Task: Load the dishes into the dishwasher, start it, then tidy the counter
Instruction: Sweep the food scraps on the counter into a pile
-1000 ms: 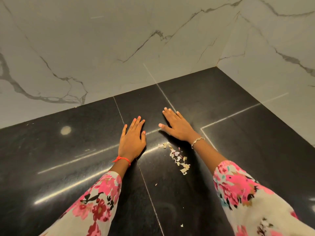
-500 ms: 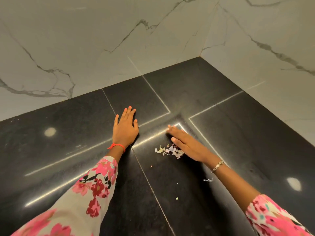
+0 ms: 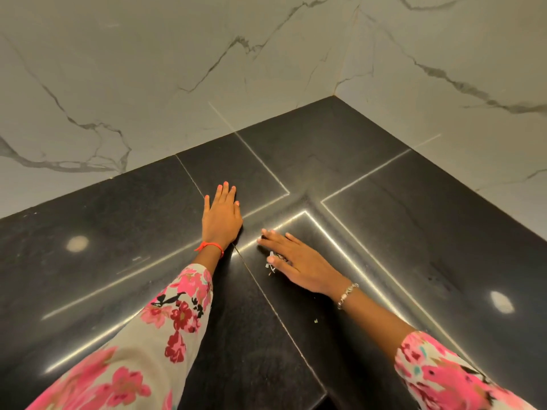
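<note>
Scraps: small pale flaky scraps (image 3: 270, 266) lie just below the frame's centre, bunched against the right hand's thumb side.
Right hand: the right hand (image 3: 299, 263) lies flat on them, fingers (image 3: 270, 236) straight and loosely together, likely herding the scraps into one heap.
Left hand: the left hand (image 3: 222, 217) lies flat, fingers together, holding nothing, seemingly a brace.
Stray: one crumb (image 3: 315, 321) sits lower right.
Worktop: glossy black stone worktop (image 3: 414, 232) meets white marble wall (image 3: 177, 84) above.

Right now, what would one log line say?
stage: tidying counter | left hand: flat, empty | right hand: flat over scraps | stray crumb
</note>
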The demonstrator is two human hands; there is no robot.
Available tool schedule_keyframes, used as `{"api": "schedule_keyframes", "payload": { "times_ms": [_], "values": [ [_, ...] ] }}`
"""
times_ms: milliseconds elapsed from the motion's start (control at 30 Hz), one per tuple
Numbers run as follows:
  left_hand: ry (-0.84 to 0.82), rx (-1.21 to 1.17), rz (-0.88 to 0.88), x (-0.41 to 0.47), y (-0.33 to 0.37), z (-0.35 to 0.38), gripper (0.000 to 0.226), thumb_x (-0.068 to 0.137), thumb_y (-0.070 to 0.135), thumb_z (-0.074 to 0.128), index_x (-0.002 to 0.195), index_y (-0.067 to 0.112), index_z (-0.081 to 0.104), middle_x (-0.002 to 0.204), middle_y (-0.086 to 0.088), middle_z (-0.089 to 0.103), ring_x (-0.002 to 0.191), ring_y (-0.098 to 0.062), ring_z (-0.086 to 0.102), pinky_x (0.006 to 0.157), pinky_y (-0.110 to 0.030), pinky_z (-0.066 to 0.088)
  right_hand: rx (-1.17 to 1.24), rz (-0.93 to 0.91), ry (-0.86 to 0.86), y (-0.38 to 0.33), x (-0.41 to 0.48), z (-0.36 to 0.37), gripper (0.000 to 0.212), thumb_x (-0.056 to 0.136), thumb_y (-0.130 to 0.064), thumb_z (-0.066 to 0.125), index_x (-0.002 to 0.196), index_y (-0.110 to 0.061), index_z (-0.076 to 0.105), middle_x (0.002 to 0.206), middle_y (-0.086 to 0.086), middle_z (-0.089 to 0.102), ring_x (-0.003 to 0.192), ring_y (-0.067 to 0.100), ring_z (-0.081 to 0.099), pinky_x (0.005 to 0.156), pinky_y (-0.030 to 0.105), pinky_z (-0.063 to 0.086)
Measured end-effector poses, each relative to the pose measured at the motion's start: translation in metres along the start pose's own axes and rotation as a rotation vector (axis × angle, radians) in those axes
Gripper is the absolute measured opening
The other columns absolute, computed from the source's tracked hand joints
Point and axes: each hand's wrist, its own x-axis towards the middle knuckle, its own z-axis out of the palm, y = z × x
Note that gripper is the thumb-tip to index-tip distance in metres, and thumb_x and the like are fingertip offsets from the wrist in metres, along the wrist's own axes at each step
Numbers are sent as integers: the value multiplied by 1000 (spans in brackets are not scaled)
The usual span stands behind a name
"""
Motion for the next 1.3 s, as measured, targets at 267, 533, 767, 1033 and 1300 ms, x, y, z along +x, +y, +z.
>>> {"api": "schedule_keyframes", "payload": {
  "times_ms": [267,533,767,1033,1300],
  "values": [
    [-23,-158,47,-69,4,-2,47,98,12,36,145,7,30,156,-8,19,145,-21,13,117,-34,8,7,-130,-49,-22,-49,25,41,102,-27,31,142,-22,36,150,-14,29,140,-8,12,116,14,0],
    [-43,-142,94,-169,27,5,51,99,19,35,147,12,20,157,-1,10,145,-15,4,115,-26,-2,667,249,338,-22,-126,22,25,95,-21,51,114,-18,67,128,-13,57,123,-2,49,110,31,37],
    [-49,-195,63,-177,32,2,48,100,19,35,147,12,24,156,0,14,145,-13,7,117,-28,3,-52,216,38,-39,-148,41,60,98,-27,42,148,-31,9,156,-14,-2,144,4,-7,116,22,-6],
    [-92,-236,47,-177,35,-2,47,101,19,33,147,12,25,157,0,13,145,-13,5,117,-28,1,-146,254,110,-62,-148,51,74,86,17,38,149,-16,17,158,-4,1,146,12,-1,116,21,4],
    [-123,-625,-29,-182,48,-12,40,101,17,33,140,13,39,149,8,26,141,-7,16,112,-19,10,-304,111,467,-61,-151,60,26,63,2,69,88,-5,74,95,6,73,87,14,71,85,17,48]
  ]
}}
